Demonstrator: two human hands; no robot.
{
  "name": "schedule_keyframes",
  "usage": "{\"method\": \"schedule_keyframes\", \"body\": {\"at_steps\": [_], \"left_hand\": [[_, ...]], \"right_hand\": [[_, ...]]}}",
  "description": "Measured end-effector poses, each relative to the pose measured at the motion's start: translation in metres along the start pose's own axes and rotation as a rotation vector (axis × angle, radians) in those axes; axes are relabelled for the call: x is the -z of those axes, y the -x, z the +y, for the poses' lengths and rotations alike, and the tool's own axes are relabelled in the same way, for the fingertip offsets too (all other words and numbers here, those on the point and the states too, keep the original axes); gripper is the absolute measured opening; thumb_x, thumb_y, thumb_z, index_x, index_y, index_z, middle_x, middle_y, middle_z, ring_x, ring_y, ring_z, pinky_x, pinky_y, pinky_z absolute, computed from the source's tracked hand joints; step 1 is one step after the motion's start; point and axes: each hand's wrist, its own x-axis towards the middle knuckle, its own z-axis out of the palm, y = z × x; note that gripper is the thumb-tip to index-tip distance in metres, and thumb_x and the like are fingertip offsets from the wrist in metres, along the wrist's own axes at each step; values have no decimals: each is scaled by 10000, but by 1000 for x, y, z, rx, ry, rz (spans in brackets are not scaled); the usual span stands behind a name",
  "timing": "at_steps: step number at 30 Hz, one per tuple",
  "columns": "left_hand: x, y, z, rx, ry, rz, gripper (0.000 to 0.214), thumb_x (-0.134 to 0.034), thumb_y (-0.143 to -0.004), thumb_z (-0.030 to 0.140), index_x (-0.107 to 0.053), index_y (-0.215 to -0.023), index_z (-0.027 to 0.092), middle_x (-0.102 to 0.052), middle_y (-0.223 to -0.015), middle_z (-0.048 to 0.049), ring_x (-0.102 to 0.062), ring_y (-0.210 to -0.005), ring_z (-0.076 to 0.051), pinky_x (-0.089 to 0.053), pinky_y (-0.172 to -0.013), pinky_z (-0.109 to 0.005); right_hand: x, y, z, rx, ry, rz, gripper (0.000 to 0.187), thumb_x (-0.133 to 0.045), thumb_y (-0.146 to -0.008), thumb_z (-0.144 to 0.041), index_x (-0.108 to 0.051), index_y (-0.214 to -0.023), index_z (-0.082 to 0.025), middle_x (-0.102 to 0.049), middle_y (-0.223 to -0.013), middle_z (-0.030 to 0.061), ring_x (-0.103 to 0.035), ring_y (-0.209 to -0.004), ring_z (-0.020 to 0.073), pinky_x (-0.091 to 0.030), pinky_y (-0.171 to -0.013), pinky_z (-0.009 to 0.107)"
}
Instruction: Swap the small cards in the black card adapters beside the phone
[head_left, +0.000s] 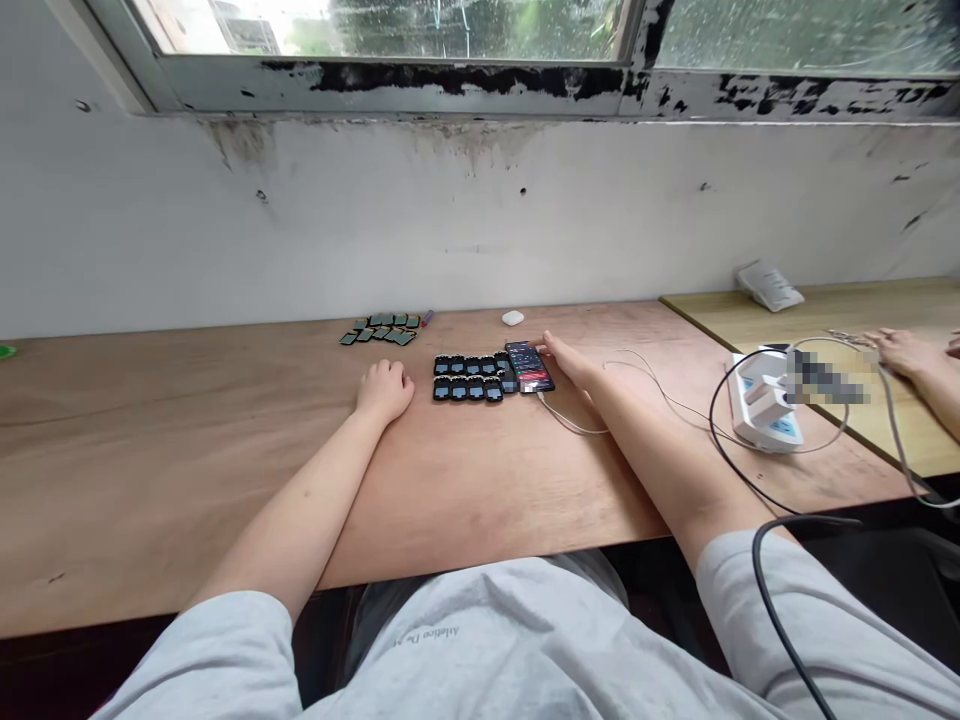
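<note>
My left hand (385, 391) rests on the wooden table with its fingers curled in, and nothing shows in it. To its right lie two rows of small black pieces with blue-grey square centres (468, 389). A smartphone (529, 367) with a lit, dark and red screen lies at the right end of these rows, partly covering some pieces. My right hand (564, 358) grips the phone's right edge near its upper corner; the fingertips are partly hidden. A white cable (564, 418) runs from the phone's lower end.
Behind my left hand lie several flat green-grey pieces (382, 329) and a small purple item (427, 318). A white case (513, 318) sits near the wall. Right: a white power strip (766, 405) with plugs and cables, a white packet (770, 286) and another person's hand (900, 350).
</note>
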Motion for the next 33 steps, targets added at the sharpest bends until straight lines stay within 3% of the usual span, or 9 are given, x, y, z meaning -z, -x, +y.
{"method": "schedule_keyframes", "body": {"at_steps": [2, 5, 8, 12, 28, 33], "left_hand": [[0, 0, 0, 1, 15, -4, 284, -447, -952, 316, -667, -1060, 172, -650, -1143, -181, -589, -1102, -355, -470, -898, -458], [-1, 0, -1, -3, 38, -4, 266, -459, -953, 324, -666, -1035, 178, -649, -1133, -178, -589, -1098, -354, -467, -906, -454], [-2, 0, -3, -8, 50, -8, 253, -466, -951, 329, -662, -1020, 184, -647, -1120, -172, -590, -1095, -352, -466, -913, -452], [0, -1, -5, -13, 54, -25, 251, -467, -950, 335, -657, -1025, 189, -646, -1113, -167, -590, -1090, -351, -468, -910, -454], [0, 0, -5, -18, 53, -20, 250, -461, -943, 348, -648, -1005, 195, -646, -1119, -164, -585, -1091, -352, -472, -915, -468], [0, 0, -5, -13, 62, -28, 250, -465, -944, 353, -645, -1017, 196, -646, -1124, -164, -585, -1097, -353, -474, -924, -474]], "right_hand": [[0, 13, 1, 13, 44, 18, 632, -313, -1021, -683, -691, -1201, -210, -599, -1378, 120, -598, -1263, 273, -491, -1121, 416], [-3, 23, 2, 66, 206, 15, 422, -564, -949, -520, -655, -1275, -268, -482, -1489, 72, -502, -1379, 261, -404, -1212, 417], [-7, 24, 3, 73, 314, 19, 564, -693, -807, -327, -588, -1359, -268, -424, -1517, 81, -497, -1375, 274, -396, -1220, 449], [-11, 22, 1, 55, 325, 40, 573, -627, -777, -236, -580, -1348, -243, -431, -1487, 95, -521, -1345, 282, -428, -1192, 460], [-6, 25, 1, 124, 361, -21, 556, -625, -737, -198, -622, -1291, -238, -433, -1488, 83, -508, -1350, 258, -421, -1191, 400], [-6, 24, 2, 86, 357, -4, 531, -605, -756, -216, -634, -1285, -257, -453, -1471, 70, -538, -1309, 254, -447, -1169, 401]]}}
